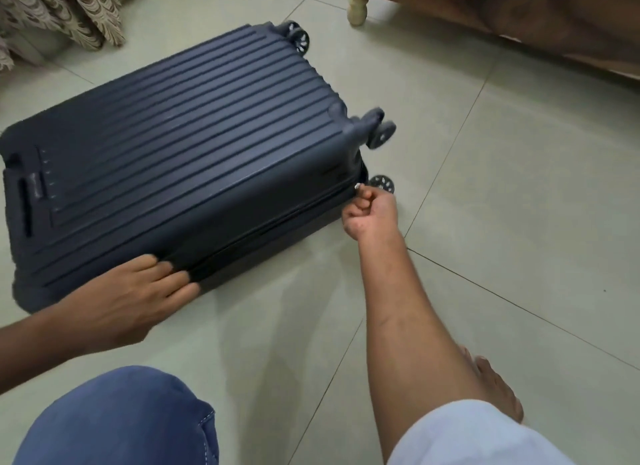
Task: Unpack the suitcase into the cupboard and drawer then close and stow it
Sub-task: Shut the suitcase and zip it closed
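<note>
The dark blue ribbed suitcase [180, 153] lies flat and closed on the tiled floor [485, 187], its long axis running from near-left to its wheels far-right, bare tiles open to its right. The left hand [138, 291] presses flat, fingers straight, on the near side. The right hand [372, 213], arm outstretched, pinches the zip pull [356, 186] at the wheel-end corner

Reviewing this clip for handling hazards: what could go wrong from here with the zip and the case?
1. The right hand pinches the zip pull at the corner beside a wheel; it may jam on the bend.
2. The left hand only presses flat on the suitcase, which could slide on the smooth tile floor.
</note>
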